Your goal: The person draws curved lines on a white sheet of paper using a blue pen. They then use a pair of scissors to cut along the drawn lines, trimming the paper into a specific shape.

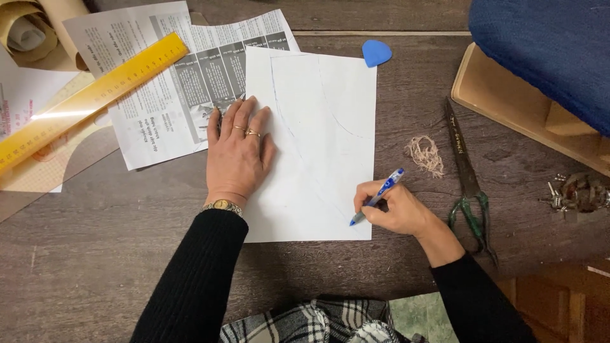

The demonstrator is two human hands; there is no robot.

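Observation:
A white sheet of paper with faint curved pen lines lies on the dark wooden table. My left hand, with rings and a wristwatch, rests flat on the sheet's left edge, fingers spread. My right hand grips a blue pen, its tip touching the sheet near the lower right corner, at the end of a long curved line.
A printed newspaper page lies under the sheet's left side, with a yellow ruler across it. Blue tailor's chalk sits above the sheet. Scissors and a tuft of thread lie to the right. A blue cushioned wooden stool stands at the far right.

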